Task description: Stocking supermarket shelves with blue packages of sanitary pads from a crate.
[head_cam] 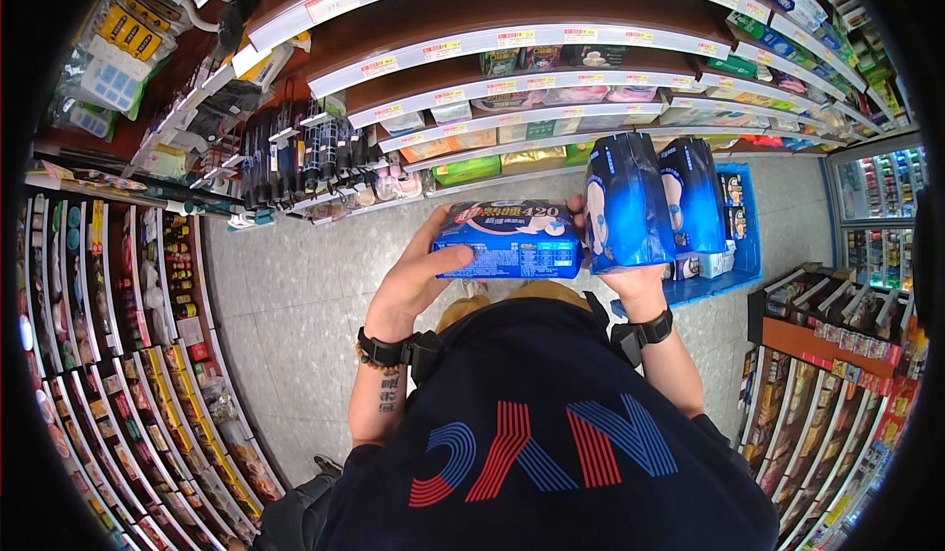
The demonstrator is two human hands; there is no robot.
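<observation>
My left hand (415, 279) grips one end of a blue and black plastic pack of sanitary pads (509, 241), thumb across its printed side. In front of my body the pack lies level. My right hand (635, 283) supports an upright blue pack of pads (627, 200) from below, and its fingertips show between the two packs, close to the first one's end. Another matching blue pack (692, 196) stands just right of that, over a blue plastic crate (751, 259); whether my right hand also bears it, I cannot tell. More packs sit inside the crate.
Ahead rise store shelves with price-tag rails (517, 40), partly stocked with packaged goods. Brushes and small items hang on hooks (295, 152) at front left. Stocked shelving (140, 351) flanks the left, a display rack (827, 329) the right, and a glass-door drinks cooler (882, 211) the far right.
</observation>
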